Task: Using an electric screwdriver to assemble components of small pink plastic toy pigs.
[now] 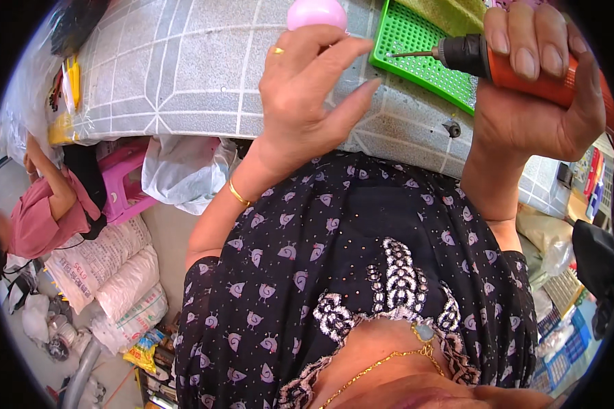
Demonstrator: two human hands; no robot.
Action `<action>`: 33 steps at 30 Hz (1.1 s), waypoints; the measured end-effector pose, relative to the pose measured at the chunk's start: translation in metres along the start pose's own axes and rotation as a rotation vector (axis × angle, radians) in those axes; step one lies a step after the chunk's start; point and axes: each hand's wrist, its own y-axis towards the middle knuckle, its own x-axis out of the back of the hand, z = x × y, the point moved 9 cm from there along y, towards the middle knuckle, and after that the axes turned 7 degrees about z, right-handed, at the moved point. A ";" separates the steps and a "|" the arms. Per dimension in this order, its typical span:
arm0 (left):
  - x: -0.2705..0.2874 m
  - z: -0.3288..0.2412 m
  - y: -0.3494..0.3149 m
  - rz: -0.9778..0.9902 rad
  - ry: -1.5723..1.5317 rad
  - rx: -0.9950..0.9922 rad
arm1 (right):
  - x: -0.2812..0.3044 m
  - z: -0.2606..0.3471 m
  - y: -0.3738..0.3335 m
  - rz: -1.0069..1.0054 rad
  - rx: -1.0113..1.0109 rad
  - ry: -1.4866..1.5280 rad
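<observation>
My right hand (pixel 529 123) is wrapped round the orange body of an electric screwdriver (pixel 465 53). Its thin bit points left, over a bright green perforated screw tray (pixel 411 37). Tiny silvery screws seem to sit in some of the tray's holes. My left hand (pixel 300 95) is over the table's near side, thumb and index finger spread apart, with nothing visible between them. Just beyond its knuckles is a smooth pink rounded object (pixel 316 13), partly cut off by the upper edge. Whether the curled fingers touch it is hidden.
A grey tiled-pattern cover lies on the table (pixel 184 75). A small dark metal piece (pixel 451 129) rests near its front edge. Yellow-handled tools (pixel 73 85) lie at far left. Another person (pixel 51 204) is beside a pink stool (pixel 124 180); white sacks (pixel 126 266) lie below.
</observation>
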 end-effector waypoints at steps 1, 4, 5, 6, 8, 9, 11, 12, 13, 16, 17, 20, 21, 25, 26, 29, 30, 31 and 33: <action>-0.005 -0.002 0.000 0.054 0.043 0.000 | -0.001 -0.001 0.000 0.024 -0.004 0.056; -0.007 -0.001 0.002 0.008 0.081 -0.081 | -0.005 -0.003 0.001 0.094 -0.011 0.216; -0.007 -0.001 0.002 0.006 0.080 -0.081 | -0.007 -0.003 0.001 0.117 -0.013 0.268; -0.007 0.001 0.003 -0.004 0.063 -0.058 | -0.009 -0.003 0.000 0.139 -0.015 0.320; -0.009 0.003 0.004 -0.014 0.045 -0.036 | -0.014 -0.002 -0.001 0.181 -0.018 0.423; -0.009 0.003 0.004 -0.046 0.031 -0.042 | -0.016 -0.001 0.000 0.184 -0.022 0.425; -0.008 0.006 0.004 -0.081 0.021 -0.043 | -0.030 0.006 0.003 0.273 -0.031 0.023; -0.008 0.005 0.004 -0.088 0.013 -0.058 | -0.027 0.004 0.004 0.276 -0.033 0.023; -0.008 0.004 0.003 -0.093 0.004 -0.076 | -0.021 0.001 0.007 0.313 -0.044 0.084; -0.008 0.000 0.003 -0.059 0.019 -0.099 | 0.006 -0.010 0.020 0.421 -0.077 0.274; -0.007 -0.001 0.003 -0.061 0.020 -0.098 | 0.008 -0.011 0.021 0.457 -0.089 0.339; -0.007 0.002 0.002 -0.056 -0.002 -0.039 | 0.008 -0.011 0.022 0.497 -0.086 0.358; -0.007 0.003 0.002 -0.058 -0.003 -0.036 | 0.007 -0.011 0.023 0.497 -0.087 0.357; -0.008 0.003 0.002 -0.071 0.004 -0.035 | -0.022 -0.001 0.029 0.565 -0.011 0.130; -0.008 0.004 0.002 -0.071 0.005 -0.033 | -0.033 0.003 0.031 0.597 0.055 -0.075; -0.008 0.004 0.003 -0.071 0.003 -0.046 | -0.034 0.003 0.031 0.598 0.051 -0.068; -0.008 0.003 0.004 -0.078 0.004 -0.055 | -0.035 0.003 0.029 0.598 0.049 -0.068; -0.008 0.002 0.004 -0.085 0.004 -0.064 | -0.034 0.002 0.027 0.560 0.037 -0.056; -0.008 0.002 0.004 -0.085 0.005 -0.059 | -0.035 0.002 0.019 0.481 0.012 -0.035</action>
